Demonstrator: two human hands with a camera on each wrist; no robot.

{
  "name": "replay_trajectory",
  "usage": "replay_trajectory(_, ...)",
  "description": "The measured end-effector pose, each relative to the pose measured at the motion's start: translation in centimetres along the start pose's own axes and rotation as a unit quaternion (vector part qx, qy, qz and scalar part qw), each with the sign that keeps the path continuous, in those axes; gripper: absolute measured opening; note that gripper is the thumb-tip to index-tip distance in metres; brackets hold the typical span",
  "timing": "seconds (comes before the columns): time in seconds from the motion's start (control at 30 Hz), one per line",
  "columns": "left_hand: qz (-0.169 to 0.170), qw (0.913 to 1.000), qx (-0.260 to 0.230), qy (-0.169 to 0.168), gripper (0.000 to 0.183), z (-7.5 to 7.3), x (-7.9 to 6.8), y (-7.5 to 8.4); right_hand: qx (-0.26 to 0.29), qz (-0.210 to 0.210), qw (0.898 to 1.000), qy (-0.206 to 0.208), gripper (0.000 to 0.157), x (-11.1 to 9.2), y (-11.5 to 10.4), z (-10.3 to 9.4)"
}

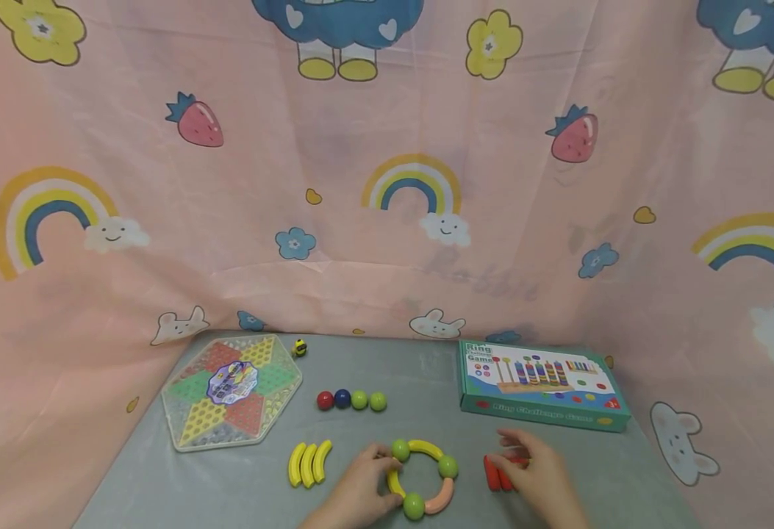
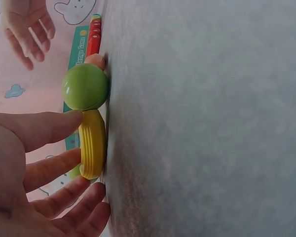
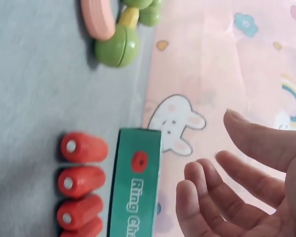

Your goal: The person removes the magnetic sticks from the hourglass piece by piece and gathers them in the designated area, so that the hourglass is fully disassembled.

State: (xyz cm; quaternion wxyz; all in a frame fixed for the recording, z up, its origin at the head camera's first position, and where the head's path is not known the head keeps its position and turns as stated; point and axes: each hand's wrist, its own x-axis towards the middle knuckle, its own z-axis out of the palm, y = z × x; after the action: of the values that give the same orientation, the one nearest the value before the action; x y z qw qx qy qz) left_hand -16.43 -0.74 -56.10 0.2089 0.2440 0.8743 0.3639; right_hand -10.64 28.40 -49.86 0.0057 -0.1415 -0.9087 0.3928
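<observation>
A ring of curved pieces and green balls lies on the table. My left hand (image 1: pixel 363 485) is at its left side, thumb and index finger against the yellow curved piece (image 2: pixel 92 143) there, close to a green ball (image 2: pixel 86 86). Another yellow curved piece (image 1: pixel 426 447) forms the ring's far side, and a pink curved piece (image 1: pixel 441 497) its near right. To the right, my right hand (image 1: pixel 535 470) hovers over several red pieces (image 3: pixel 84 148) with metal dots on their ends. In the right wrist view its fingers are spread apart from them and hold nothing.
Three loose yellow curved pieces (image 1: pixel 308 464) lie left of my left hand. Behind them sits a row of red, blue and green balls (image 1: pixel 342 399). A hexagonal checkers board (image 1: pixel 188 389) is at far left, a bee figure (image 1: pixel 300 347) behind. A Ring Challenge Game box (image 1: pixel 545 415) stands at back right.
</observation>
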Motion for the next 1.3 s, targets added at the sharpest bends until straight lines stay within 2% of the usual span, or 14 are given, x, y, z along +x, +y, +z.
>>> replay_trajectory(0.13,0.013,0.9999,-0.005,0.009,0.036,0.1,-0.1,-0.1,0.024,0.007,1.000,-0.006,0.057,-0.3,-0.9,0.8)
replay_trajectory(0.23,0.014,0.9998,-0.010,0.012,0.036,0.1,-0.2,-0.1,0.024,-0.004,1.000,-0.019,0.058,-0.3,-1.3,1.6)
replay_trajectory(0.47,0.011,0.9998,-0.007,0.014,0.036,0.1,-0.1,-0.1,0.001,-0.037,0.996,-0.082,0.067,-0.1,-1.7,4.2)
replay_trajectory(0.57,0.012,0.9998,-0.009,0.015,0.036,0.1,-0.1,-0.2,-0.009,-0.031,0.993,-0.116,0.079,0.0,-1.7,5.2)
replay_trajectory(0.7,0.016,0.9997,-0.008,0.018,0.037,0.1,-0.1,-0.2,-0.028,0.007,0.987,-0.156,0.104,0.2,-1.7,6.7)
replay_trajectory(0.8,0.018,0.9996,-0.008,0.019,0.037,0.2,-0.1,-0.3,-0.057,0.024,0.983,-0.173,0.114,0.3,-1.7,7.6)
replay_trajectory(0.93,0.014,0.9997,-0.010,0.020,0.038,0.2,0.0,-0.2,-0.082,0.028,0.981,-0.173,0.111,0.2,-1.8,8.1)
replay_trajectory(1.13,0.006,0.9996,-0.013,0.025,0.037,0.3,0.2,-0.2,-0.091,0.037,0.981,-0.169,0.104,0.2,-2.0,8.4)
replay_trajectory(1.3,0.010,0.9990,0.011,0.042,0.034,0.7,0.2,-0.1,-0.089,0.046,0.981,-0.168,0.103,0.3,-2.1,8.5)
